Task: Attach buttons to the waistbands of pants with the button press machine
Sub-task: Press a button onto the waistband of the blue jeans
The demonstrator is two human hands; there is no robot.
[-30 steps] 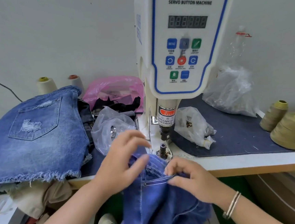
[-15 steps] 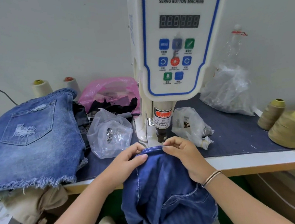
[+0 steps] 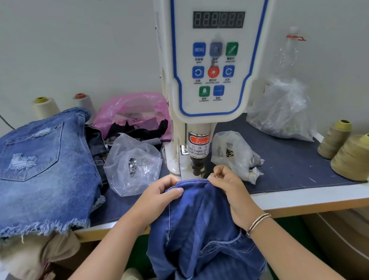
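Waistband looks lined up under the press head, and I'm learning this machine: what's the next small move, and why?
Probably hold steady and trigger the press. Both the left hand and right hand pinch the waistband taut beneath the press head, a red dot showing on its edge. Keep fingers clear.

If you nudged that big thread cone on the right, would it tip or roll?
The cone probably stays put: it stands upright on a wide base and looks densely wound, so fairly heavy. Knocked over, it would likely roll in a curve, since it tapers toward the top.
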